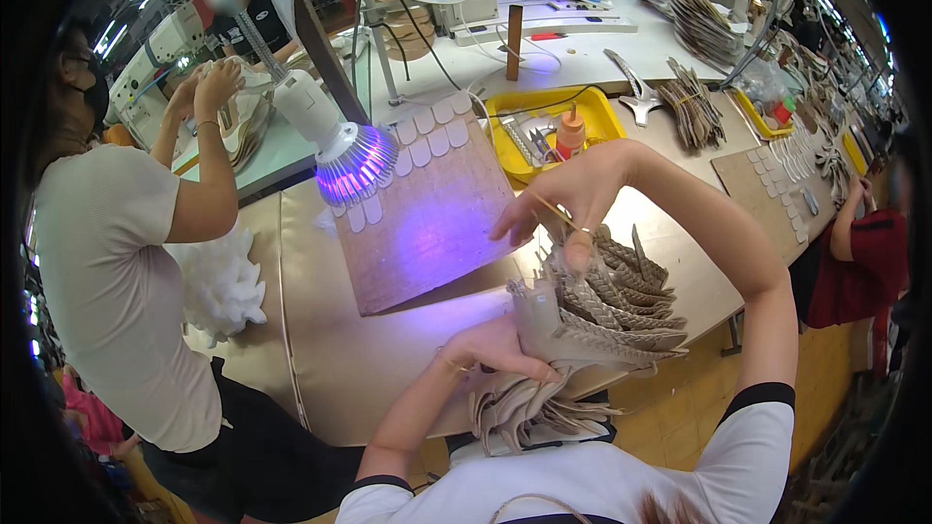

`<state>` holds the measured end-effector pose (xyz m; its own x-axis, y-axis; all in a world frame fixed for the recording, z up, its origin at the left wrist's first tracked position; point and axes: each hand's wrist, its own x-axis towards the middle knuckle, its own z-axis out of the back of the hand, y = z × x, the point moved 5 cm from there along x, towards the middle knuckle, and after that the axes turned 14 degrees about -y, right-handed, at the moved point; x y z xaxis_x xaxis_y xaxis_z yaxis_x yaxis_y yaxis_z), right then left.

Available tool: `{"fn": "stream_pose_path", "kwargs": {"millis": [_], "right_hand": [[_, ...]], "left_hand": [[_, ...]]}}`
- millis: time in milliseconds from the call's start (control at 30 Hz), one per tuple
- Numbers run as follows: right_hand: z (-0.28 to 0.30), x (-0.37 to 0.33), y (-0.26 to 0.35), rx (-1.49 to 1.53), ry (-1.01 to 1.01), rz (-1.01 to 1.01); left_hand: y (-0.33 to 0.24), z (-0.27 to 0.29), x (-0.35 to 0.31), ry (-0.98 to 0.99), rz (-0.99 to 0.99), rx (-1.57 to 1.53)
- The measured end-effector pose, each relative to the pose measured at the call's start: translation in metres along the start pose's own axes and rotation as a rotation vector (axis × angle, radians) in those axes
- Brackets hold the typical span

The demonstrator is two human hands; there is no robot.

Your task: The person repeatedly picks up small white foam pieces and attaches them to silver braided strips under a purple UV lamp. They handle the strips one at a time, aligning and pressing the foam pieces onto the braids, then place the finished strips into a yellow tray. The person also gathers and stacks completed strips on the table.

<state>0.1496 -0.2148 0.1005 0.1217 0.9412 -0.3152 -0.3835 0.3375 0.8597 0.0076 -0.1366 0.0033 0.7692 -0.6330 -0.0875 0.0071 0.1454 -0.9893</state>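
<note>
A thick bundle of beige braided straps (pixel 621 306) stands over the table's near edge, its pieces fanned to the right. My left hand (pixel 500 344) is closed on the pale lower left side of this bundle, thumb across the front. Above it is my right hand (pixel 573 199), bent at the wrist, with a thin tan band, like a rubber band (pixel 555 212), stretched across its fingers. The right thumb touches the top of the straps. Loose beige strap ends (pixel 529 403) hang below my left hand.
A tilted board (pixel 437 252) with pale rounded pieces lies under a purple-lit lamp (pixel 340 150). Behind my right hand sits a yellow tray (pixel 607 116) with an orange-capped bottle (pixel 571 131). More strap bundles (pixel 694 107) lie farther right. A co-worker (pixel 116 252) stands at left.
</note>
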Motion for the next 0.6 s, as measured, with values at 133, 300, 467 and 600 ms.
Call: {"fn": "stream_pose_path", "kwargs": {"millis": [133, 300, 467, 600], "right_hand": [[-0.014, 0.019, 0.015, -0.064, 0.129, 0.088], [-0.048, 0.031, 0.061, 0.038, 0.357, 0.337], [-0.026, -0.002, 0.093, 0.208, 0.289, 0.320], [-0.008, -0.044, 0.088, 0.548, 0.088, -0.152]], "left_hand": [[0.010, -0.012, 0.015, 0.174, 0.098, -0.068], [0.026, -0.013, 0.027, 0.174, 0.203, -0.040], [0.022, 0.000, 0.028, 0.082, 0.008, -0.295], [0.021, 0.002, 0.031, 0.123, 0.035, -0.380]]}}
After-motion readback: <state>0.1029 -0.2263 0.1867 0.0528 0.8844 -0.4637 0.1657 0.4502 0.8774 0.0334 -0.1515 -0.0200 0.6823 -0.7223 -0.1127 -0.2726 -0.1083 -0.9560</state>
